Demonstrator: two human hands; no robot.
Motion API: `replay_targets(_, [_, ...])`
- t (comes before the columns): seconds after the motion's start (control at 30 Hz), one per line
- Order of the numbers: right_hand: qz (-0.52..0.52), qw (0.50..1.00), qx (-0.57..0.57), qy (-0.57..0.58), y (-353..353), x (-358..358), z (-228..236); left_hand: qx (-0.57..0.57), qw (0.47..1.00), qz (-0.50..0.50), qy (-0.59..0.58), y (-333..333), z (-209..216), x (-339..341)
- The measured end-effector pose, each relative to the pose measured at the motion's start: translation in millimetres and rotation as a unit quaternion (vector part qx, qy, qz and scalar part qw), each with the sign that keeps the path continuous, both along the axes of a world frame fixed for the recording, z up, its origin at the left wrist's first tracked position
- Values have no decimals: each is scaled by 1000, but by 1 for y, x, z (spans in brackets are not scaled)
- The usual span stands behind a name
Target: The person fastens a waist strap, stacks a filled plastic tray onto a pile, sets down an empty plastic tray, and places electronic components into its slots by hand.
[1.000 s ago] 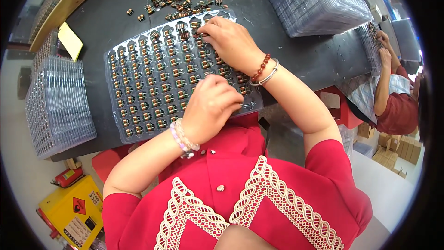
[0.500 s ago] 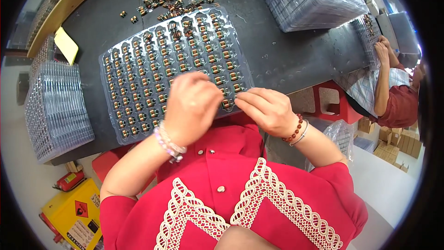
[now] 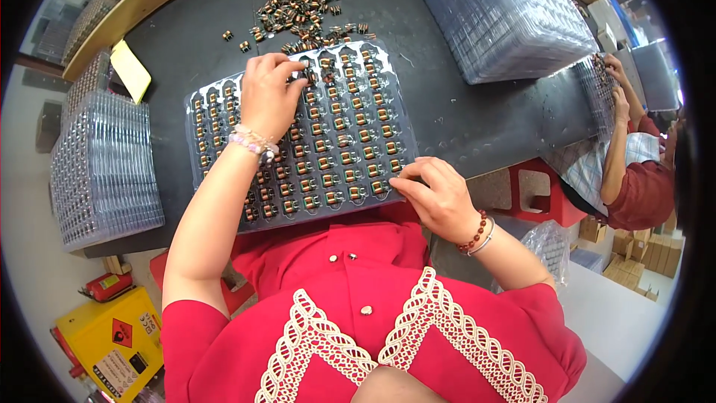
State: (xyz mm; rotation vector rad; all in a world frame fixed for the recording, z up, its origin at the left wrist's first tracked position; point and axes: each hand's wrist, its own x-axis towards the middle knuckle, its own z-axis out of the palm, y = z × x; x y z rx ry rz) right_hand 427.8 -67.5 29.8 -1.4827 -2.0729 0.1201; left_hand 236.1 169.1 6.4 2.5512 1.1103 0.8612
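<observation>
A clear plastic tray (image 3: 409,134) lies in front of me, its pockets filled with rows of small copper-wound coils (image 3: 350,176). Toward its far edge, a few loose coils (image 3: 326,64) rest on top of the rows. My left hand (image 3: 270,95) reaches over the tray, thumb and forefinger closed around one of these loose coils, which the fingers partly hide. At the near right corner of the tray is my right hand (image 3: 440,198), thumb and forefinger pinched together beside the last coil of the row. Whatever sits between those fingertips is hidden.
Loose coils (image 3: 298,4) lie heaped beyond the tray. Stacked clear trays stand at the right (image 3: 514,30) and left (image 3: 112,172), near a yellow card (image 3: 130,72). A co-worker (image 3: 634,172) handles a tray at far right, near a red stool (image 3: 541,198).
My left hand has moved from the near part of the tray to the loose coils at its far side. My right hand stays by the near right corner. The whole view has shifted slightly.
</observation>
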Motion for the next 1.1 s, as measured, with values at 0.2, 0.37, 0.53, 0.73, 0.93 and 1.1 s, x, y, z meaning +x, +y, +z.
replay_targets(0.2, [-2, 1000, -2, -14, -1, 1, 0, 84, 991, -100, 15, 7, -2, 3])
replay_targets(0.37, [-2, 1000, -11, -16, 6, 4, 5, -294, 899, -5, -325, 10, 3, 10])
replay_targets(0.53, [-29, 994, 53, 92, 77, 6, 22, -526, 689, 9, -498, 44, 7, -4])
replay_targets(0.73, [-50, 999, 3, 20, 161, -4, -17, -102, 993, -1, 55, 22, 7, 20])
replay_targets(0.93, [-5, 1000, -13, -23, 176, -2, -20, -296, 945, 2, -143, 24, 17, 7])
replay_targets(1.1, [-93, 789, -194, 576, 177, 7, -14, -586, 598, 29, -547, 49, 31, -27])
